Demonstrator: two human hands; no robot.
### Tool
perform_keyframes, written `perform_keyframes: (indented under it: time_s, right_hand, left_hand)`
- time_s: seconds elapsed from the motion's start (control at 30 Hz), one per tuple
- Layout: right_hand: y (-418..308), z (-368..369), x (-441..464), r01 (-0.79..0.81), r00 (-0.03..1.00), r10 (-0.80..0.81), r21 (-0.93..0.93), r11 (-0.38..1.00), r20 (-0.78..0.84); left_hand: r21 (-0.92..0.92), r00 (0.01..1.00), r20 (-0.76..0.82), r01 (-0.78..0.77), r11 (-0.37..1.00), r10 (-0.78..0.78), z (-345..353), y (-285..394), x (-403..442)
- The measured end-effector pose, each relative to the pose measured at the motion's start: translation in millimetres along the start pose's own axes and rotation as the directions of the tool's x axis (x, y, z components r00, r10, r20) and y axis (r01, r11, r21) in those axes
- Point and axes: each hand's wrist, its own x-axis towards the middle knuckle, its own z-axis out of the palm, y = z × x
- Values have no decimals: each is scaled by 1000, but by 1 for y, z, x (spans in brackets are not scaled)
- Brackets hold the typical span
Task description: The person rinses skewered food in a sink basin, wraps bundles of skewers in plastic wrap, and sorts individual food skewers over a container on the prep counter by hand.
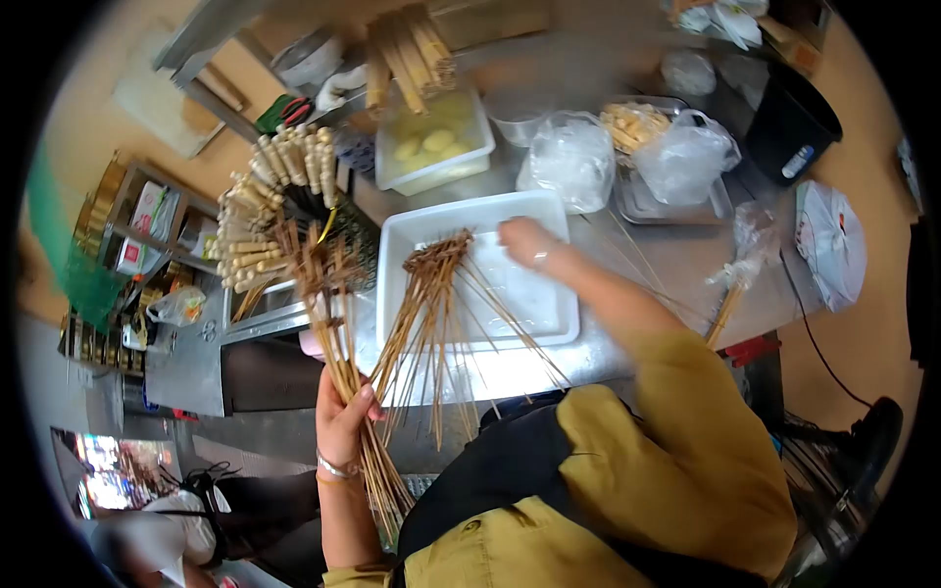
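Note:
A bundle of brown skewers (pixel 338 338) is gripped in my left hand (pixel 345 416), with the food ends up, beside the left edge of a white tray (pixel 569 314). More skewers (pixel 431 284) lie in the tray, food ends together near its left side and bare sticks fanned over the front rim. Over the tray's right part is my right hand (pixel 522 241), its fingers curled and blurred; whether it holds anything is too small to tell. Pale items on sticks (pixel 284 171) stand in a ring behind the held bundle.
Behind the tray stands a tub of yellowish pieces in liquid (pixel 436 142), with wrapped stick bundles (pixel 412 59) above it. Plastic bags (pixel 569 162), a metal tray (pixel 676 206) and a black bin (pixel 794 122) are at the right. Another person (pixel 157 539) is at lower left.

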Motion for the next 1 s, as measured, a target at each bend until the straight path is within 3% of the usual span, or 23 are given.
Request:
perform_keyframes:
  time_s: [0.1, 0.2, 0.27, 0.4, 0.47, 0.5, 0.53, 0.57, 0.6, 0.7, 0.77, 0.93, 1.0]
  right_hand:
    - [29, -54, -50, -39, 997, 37, -29, 999, -60]
    - [43, -85, -86, -135, 991, 134, -29, 990, -20]
    - [65, -80, -96, -257, 962, 273, -305, 917, 10]
    - [58, -81, -99, -210, 977, 207, -462, 862, -58]
    - [9, -92, -89, 0, 985, -41, -236, 972, -167]
    - [-25, -94, -82, 7, 990, 20, 187, 982, -143]
    - [-61, -93, -76, -4, 994, 69, 578, 816, -90]
    - [-90, -86, -70, -97, 995, 53, 841, 533, 82]
    - [-117, -83, -67, -102, 989, -53, 906, 412, 136]
    - [-174, -74, -59, -132, 981, -89, 930, 344, 172]
    - [-188, -65, -54, -117, 983, -128, 983, 140, 135]
    - [-205, -59, -59, -198, 968, -152, 980, 11, 198]
    - [-211, -54, -62, -187, 979, -110, 972, -141, 172]
  left_hand:
    - [-179, 988, 132, 102, 979, -79, 3, 7, 10]
    - [-254, 973, 223, 109, 961, -51, 0, -5, 23]
    - [-279, 960, 277, 116, 953, -36, 0, -12, 28]
    - [-335, 947, 322, 104, 936, 10, 10, -13, 30]
    - [-324, 950, 312, 86, 942, 21, 16, -9, 31]
    - [-328, 952, 305, 82, 941, 24, 18, -8, 31]
    - [-250, 958, 282, 31, 968, 42, 21, -7, 32]
    - [-168, 963, 262, -18, 986, 62, 22, -7, 32]
    - [-155, 963, 260, -27, 988, 67, 22, -9, 33]
    - [-131, 963, 264, -22, 991, 56, 27, -5, 30]
    - [-123, 968, 248, -1, 992, 32, 28, -2, 25]
    - [-240, 974, 224, 45, 970, 10, 19, -2, 17]
    - [-250, 977, 211, 67, 966, -13, 15, -5, 15]
